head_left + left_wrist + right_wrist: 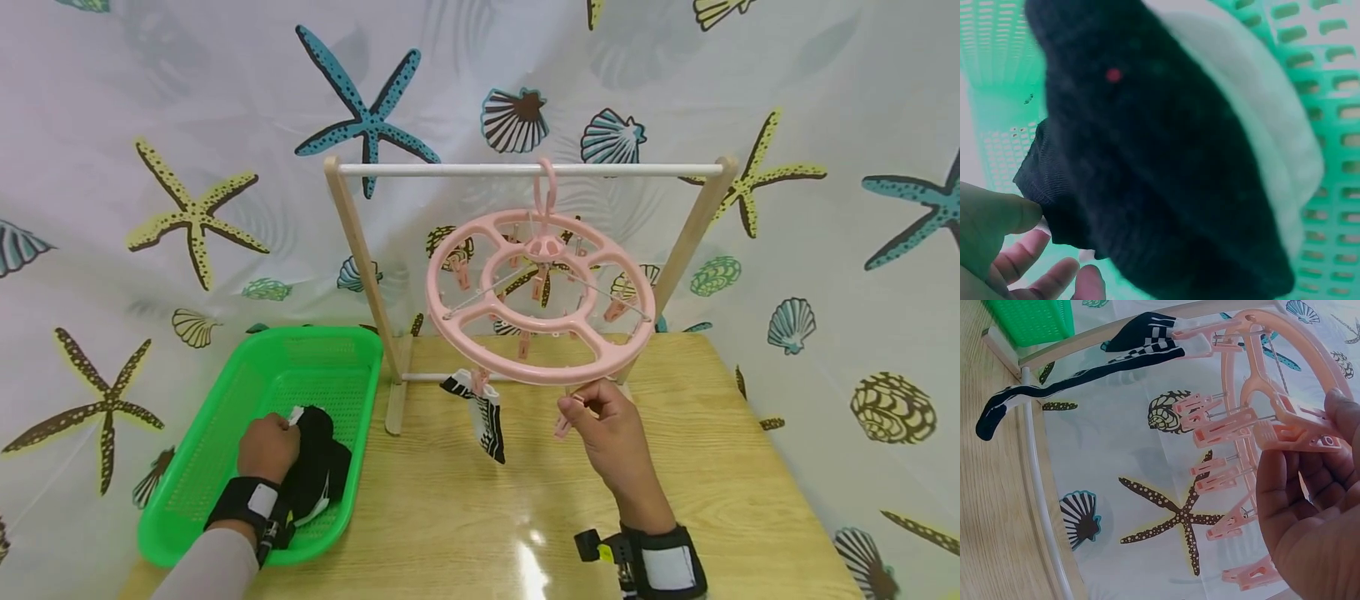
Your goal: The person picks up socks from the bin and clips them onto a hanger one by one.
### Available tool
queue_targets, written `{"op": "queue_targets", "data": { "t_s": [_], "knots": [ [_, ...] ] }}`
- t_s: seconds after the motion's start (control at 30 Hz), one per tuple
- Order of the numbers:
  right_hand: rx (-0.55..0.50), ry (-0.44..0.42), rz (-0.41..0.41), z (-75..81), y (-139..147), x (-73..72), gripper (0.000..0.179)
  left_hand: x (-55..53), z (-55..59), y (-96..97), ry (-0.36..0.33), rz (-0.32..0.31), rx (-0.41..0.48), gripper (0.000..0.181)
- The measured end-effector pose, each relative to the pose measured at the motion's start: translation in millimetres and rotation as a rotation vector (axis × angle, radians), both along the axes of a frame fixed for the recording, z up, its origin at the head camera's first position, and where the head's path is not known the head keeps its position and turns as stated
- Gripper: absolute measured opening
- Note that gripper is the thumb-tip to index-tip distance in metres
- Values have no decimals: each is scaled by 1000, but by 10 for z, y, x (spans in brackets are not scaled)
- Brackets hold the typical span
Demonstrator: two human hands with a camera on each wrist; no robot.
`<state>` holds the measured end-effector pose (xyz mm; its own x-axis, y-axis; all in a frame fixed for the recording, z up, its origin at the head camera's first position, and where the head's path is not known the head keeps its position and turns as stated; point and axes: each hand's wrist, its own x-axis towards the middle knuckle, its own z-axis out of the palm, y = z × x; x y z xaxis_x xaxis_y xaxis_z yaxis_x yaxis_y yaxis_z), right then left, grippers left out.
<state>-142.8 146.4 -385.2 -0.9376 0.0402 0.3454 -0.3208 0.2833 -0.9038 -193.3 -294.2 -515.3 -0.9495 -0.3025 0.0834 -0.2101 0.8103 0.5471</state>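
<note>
In the head view my left hand (268, 450) is inside the green basket (180, 450), at the dark socks (318, 450). The left wrist view shows its thumb and fingers pinching the edge of a black sock (1054, 194), beside a larger blurred dark piece. My right hand (611, 429) pinches a pink clothespin (1300, 428) that hangs from the rim of the round pink drying hanger (540, 375). To the left of that hand, a black-and-white patterned sock (483, 417) hangs from another clip.
A wooden stand with a white bar (450, 170) carries the hanger by its hook. More pink clips (1222, 431) dangle under the rings. Everything stands on a wood-grain table (450, 517), with a curtain (225, 100) patterned with starfish and shells behind.
</note>
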Motion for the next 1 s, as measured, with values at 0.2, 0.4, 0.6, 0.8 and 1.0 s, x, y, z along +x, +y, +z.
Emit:
{"op": "queue_targets", "data": {
  "t_s": [0.2, 0.4, 0.6, 0.8, 1.0],
  "knots": [
    [2, 3, 1, 43, -12, 16, 12, -26, 0, 26, 3, 21, 37, 37],
    [-11, 11, 18, -5, 21, -13, 12, -73, 27, 47, 53, 69, 42, 28],
    [-46, -3, 9, -226, 105, -123, 14, -71, 276, 212, 199, -121, 90, 25],
    [-42, 6, 3, -245, 112, -132, 14, 144, 719, 581, 276, -264, 146, 27],
    [-35, 6, 32, -77, 34, -53, 12, 454, 1008, 1025, 341, -353, 225, 18]
  ]
}}
